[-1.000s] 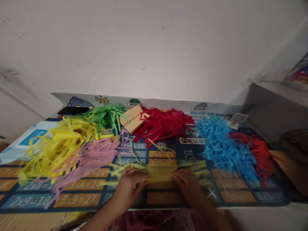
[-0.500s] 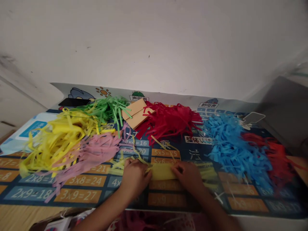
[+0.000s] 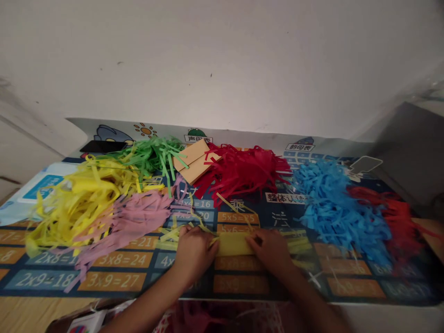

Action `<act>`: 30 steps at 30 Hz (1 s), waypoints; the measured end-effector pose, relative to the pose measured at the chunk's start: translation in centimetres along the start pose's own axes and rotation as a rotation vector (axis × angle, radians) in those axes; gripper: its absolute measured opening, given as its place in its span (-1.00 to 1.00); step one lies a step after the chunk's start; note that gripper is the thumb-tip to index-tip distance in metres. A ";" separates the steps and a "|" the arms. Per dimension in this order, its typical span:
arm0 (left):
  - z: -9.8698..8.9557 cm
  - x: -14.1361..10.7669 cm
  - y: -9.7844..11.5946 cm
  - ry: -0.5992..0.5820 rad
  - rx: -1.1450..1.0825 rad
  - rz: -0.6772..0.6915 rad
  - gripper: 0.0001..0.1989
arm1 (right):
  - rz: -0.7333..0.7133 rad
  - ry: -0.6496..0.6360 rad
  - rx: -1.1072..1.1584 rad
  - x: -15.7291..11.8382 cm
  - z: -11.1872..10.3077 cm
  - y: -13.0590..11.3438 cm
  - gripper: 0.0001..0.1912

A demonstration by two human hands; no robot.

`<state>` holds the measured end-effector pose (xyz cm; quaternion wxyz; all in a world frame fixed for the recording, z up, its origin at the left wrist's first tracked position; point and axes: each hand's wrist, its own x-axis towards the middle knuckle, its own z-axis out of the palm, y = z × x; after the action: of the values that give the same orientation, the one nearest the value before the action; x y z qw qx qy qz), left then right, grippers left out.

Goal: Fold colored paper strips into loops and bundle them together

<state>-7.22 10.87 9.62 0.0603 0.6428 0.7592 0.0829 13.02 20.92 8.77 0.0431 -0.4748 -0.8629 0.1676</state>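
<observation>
A flat yellow strip of fringed tissue paper (image 3: 235, 243) lies across the front middle of the printed mat, its cut ends fanning out on both sides. My left hand (image 3: 195, 249) is closed on its left part, with the fingers curled down. On the right part, my right hand (image 3: 269, 249) pinches the same paper between thumb and fingers. The uncut yellow band shows between both hands. Thin loose yellow strips (image 3: 237, 208) trail over the mat just beyond the hands.
Fringed paper heaps surround the hands: yellow (image 3: 93, 194), pink (image 3: 142, 212), green (image 3: 152, 155), crimson (image 3: 248, 169), blue (image 3: 340, 208) and red (image 3: 398, 222). A tan folded card (image 3: 196, 162), a black phone (image 3: 104, 147) and a wipes pack (image 3: 38, 189) lie farther back. A wall rises behind.
The camera view has shifted slightly. Both hands keep their hold on the yellow paper, whose band looks slightly narrower from front to back.
</observation>
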 end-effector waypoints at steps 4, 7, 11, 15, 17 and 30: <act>-0.2 0.1 0.1 0.067 0.021 0.018 -0.90 | 0.011 0.008 -0.016 0.1 -1.0 0.1 -0.82; -0.4 0.4 0.1 0.207 0.091 0.265 -0.81 | 0.077 0.141 -0.098 -0.2 -2.4 0.3 -0.91; -0.7 1.0 0.4 0.055 0.262 0.718 -0.97 | -0.260 0.231 -0.159 -1.6 -2.8 -0.3 -0.75; -0.8 0.9 1.4 -0.023 0.360 0.729 -0.81 | -0.571 -0.091 -0.005 -1.8 -1.3 -0.5 -0.74; -0.6 0.6 1.6 -0.012 0.359 0.661 -0.78 | -0.498 -0.090 0.087 -1.3 -1.1 0.1 -0.70; -0.3 -0.4 -1.6 0.153 -0.199 0.399 -0.81 | -0.454 -0.045 0.127 0.6 -1.5 2.4 -0.89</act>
<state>-8.79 10.24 9.60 0.0480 0.7627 0.6077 0.2159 14.95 23.01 9.33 0.0904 -0.2613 -0.9359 0.2183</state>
